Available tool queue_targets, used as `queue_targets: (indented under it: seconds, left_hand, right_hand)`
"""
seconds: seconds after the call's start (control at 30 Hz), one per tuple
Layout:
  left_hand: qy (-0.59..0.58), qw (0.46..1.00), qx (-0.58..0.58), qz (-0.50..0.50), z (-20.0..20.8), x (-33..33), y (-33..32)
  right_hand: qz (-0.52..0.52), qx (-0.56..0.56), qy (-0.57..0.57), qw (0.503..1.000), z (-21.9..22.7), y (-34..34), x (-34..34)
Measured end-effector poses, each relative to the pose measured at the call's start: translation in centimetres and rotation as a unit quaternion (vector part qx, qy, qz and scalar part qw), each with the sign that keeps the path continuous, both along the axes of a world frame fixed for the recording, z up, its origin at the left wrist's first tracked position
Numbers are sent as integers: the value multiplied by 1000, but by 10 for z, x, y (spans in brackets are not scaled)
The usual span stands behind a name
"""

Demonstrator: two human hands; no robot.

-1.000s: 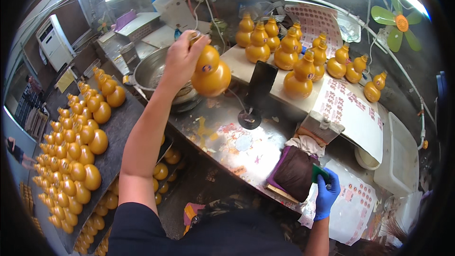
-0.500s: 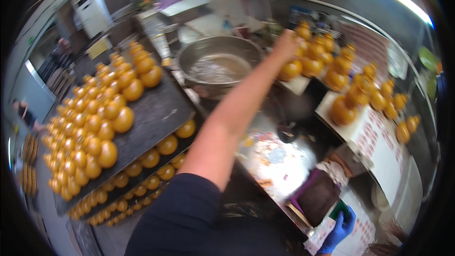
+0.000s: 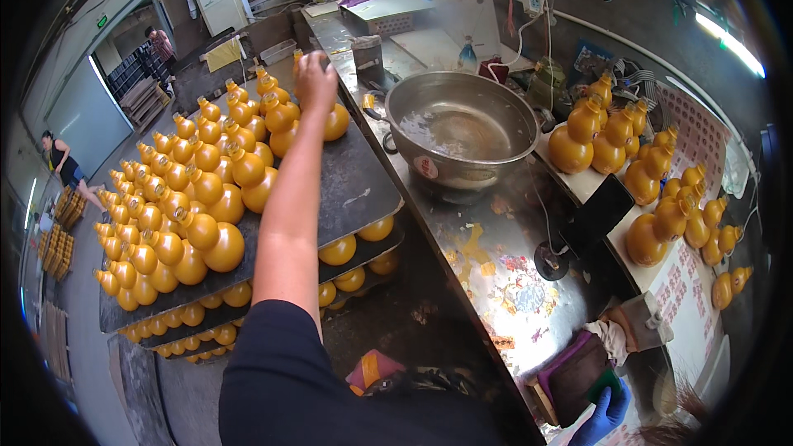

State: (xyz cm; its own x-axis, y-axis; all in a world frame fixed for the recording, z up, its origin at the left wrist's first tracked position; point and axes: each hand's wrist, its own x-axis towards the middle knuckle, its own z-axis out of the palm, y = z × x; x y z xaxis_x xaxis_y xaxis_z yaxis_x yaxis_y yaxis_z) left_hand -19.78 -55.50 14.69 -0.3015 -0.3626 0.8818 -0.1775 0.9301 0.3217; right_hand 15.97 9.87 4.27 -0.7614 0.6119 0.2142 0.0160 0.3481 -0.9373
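My bare left hand is closed around the upper part of a glossy amber gourd-shaped bottle at the far right corner of a dark board. The hand hides most of the bottle's upper bulb. Close beside it stand rows of matching gourd bottles with narrow necks. At the lower right, my right hand, in a blue glove, grips a flat green piece, partly covered by the fingers. This piece lies against a dark brown cloth-like pad with a purple edge.
A large steel pot holding liquid stands on the metal bench. More gourd bottles occupy the right-hand shelf, near a black phone-like panel on a stand. Lower boards carry further bottles. Other people are at the far left.
My left hand has swung left from the shelf bottles, across the pot, to the board, bringing a gourd bottle. The view has turned. My gloved right hand stays by the brown pad.
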Motion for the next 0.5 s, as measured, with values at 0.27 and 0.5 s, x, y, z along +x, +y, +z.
queue_targets:
  seconds: [0.27,0.5]
  left_hand:
    - [-242,970,13,-35,-9,-3,-69]
    - [-182,978,-37,-91,26,23,-41]
  right_hand:
    - [35,18,6,999,-45,19,6]
    - [36,39,18,998,-41,14,16]
